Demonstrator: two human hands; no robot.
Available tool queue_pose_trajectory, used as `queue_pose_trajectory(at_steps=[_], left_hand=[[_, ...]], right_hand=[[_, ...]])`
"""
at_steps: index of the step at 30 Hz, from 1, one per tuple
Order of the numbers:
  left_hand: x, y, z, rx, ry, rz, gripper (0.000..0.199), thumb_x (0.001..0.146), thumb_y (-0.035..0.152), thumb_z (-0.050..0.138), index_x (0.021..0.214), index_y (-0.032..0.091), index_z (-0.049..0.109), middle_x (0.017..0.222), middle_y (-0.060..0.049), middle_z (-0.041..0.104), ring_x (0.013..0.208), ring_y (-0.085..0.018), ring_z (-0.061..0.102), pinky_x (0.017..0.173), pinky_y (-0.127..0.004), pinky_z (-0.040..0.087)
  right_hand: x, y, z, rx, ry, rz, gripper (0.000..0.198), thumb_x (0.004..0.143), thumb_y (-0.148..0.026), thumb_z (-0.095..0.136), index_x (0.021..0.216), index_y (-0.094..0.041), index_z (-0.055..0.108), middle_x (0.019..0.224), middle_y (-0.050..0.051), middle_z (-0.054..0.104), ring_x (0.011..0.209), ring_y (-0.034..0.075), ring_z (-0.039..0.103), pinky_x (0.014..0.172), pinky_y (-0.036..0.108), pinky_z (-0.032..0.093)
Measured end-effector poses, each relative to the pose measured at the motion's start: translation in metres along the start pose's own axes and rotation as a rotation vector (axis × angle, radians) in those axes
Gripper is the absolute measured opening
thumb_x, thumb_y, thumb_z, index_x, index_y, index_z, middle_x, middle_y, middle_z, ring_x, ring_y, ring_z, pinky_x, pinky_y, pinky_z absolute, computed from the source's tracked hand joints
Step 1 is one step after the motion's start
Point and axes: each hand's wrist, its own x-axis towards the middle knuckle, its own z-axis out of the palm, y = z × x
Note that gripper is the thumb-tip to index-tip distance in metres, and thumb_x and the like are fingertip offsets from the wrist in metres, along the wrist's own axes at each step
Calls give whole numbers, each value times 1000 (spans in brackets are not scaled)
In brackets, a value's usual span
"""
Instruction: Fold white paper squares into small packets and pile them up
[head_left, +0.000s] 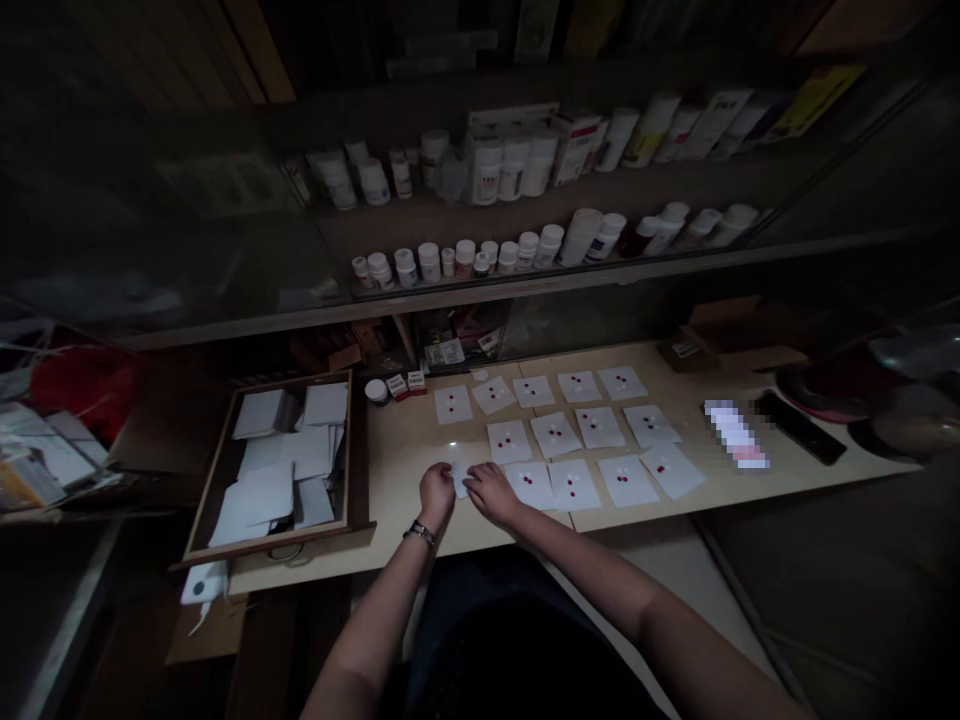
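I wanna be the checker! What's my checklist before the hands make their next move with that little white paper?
1. Both hands at the small white paper: ok, left hand and right hand are at opposite sides.
2. Small white paper fully folded: cannot tell, fingers partly hide it.
3. Red pills lying on the paper sheets: ok.
4. Same pill count on every sheet: cannot tell, too small.
5. All those sheets folded up: not ok, they lie open.
6. Black phone off the sheets: ok, it's to their right.

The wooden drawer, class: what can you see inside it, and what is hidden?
Inside the wooden drawer lie stacked and overlapping white papers; whatever lies beneath them cannot be seen.
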Motion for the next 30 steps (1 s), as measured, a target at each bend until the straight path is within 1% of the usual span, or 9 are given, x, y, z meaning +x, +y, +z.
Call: queue_pose_trajectory(at_steps=[2, 5, 8, 11, 14, 18, 21, 24, 30], left_hand=[[-1, -3, 1, -57, -5, 57, 23, 75, 4, 47, 79, 15, 67, 83, -7, 69, 79, -16, 63, 73, -26, 46], [-3, -8, 3, -131, 1, 146, 19, 74, 6, 49, 74, 16, 65, 79, -5, 65, 77, -15, 61, 74, -26, 46], [-3, -10, 4, -165, -1, 200, 16, 75, 8, 51, 71, 17, 63, 76, -3, 63, 76, -15, 59, 73, -25, 46], [-4, -11, 3, -179, -6, 196, 15, 75, 7, 52, 73, 17, 63, 76, -3, 62, 76, -14, 59, 72, -25, 46], [-3, -12, 1, -140, -26, 163, 12, 73, 8, 58, 79, 16, 65, 80, -3, 62, 76, -14, 58, 72, -24, 45], [4, -12, -4, -6, -129, 63, 13, 69, 8, 64, 81, 15, 67, 82, -3, 63, 75, -13, 57, 71, -23, 42], [14, -11, -6, 26, -201, 3, 14, 67, 9, 66, 78, 15, 68, 70, 0, 62, 65, -12, 55, 61, -21, 39], [23, -11, -7, 16, -257, -11, 10, 63, 8, 66, 70, 15, 68, 60, 2, 59, 57, -11, 53, 54, -20, 35], [26, -12, -4, -30, -263, 10, 7, 63, 8, 63, 64, 14, 65, 60, 3, 59, 60, -11, 54, 54, -18, 34]], right_hand=[[7, -1, 0, 52, 43, 110, 16, 86, -24, 56, 97, -17, 64, 106, 10, 59, 100, 24, 49, 89, 37, 36], [20, -3, 3, 117, 123, 276, 31, 80, -27, 63, 109, -15, 59, 108, 10, 58, 99, 24, 49, 85, 35, 38], [33, -2, 4, 142, 88, 336, 31, 76, -27, 67, 105, -16, 62, 103, 9, 61, 97, 23, 51, 83, 32, 38], [41, -2, 1, 146, -12, 351, 10, 76, -25, 66, 82, -18, 67, 90, 7, 63, 91, 22, 53, 79, 30, 38], [43, -2, -3, 136, -44, 348, 6, 77, -23, 65, 74, -19, 68, 87, 6, 65, 90, 22, 54, 77, 29, 37], [43, 0, -6, 106, -55, 310, 6, 78, -21, 63, 76, -19, 68, 87, 5, 67, 90, 21, 55, 77, 29, 36], [44, 4, -5, 124, -73, 279, 6, 78, -20, 62, 79, -19, 68, 85, 4, 68, 89, 20, 56, 78, 28, 36], [46, 8, -3, 198, -95, 280, 7, 78, -20, 62, 82, -19, 68, 82, 3, 68, 84, 17, 57, 75, 25, 36], [47, 13, 1, 238, -73, 249, 13, 77, -23, 63, 89, -20, 69, 86, 3, 70, 82, 17, 58, 72, 24, 35]])
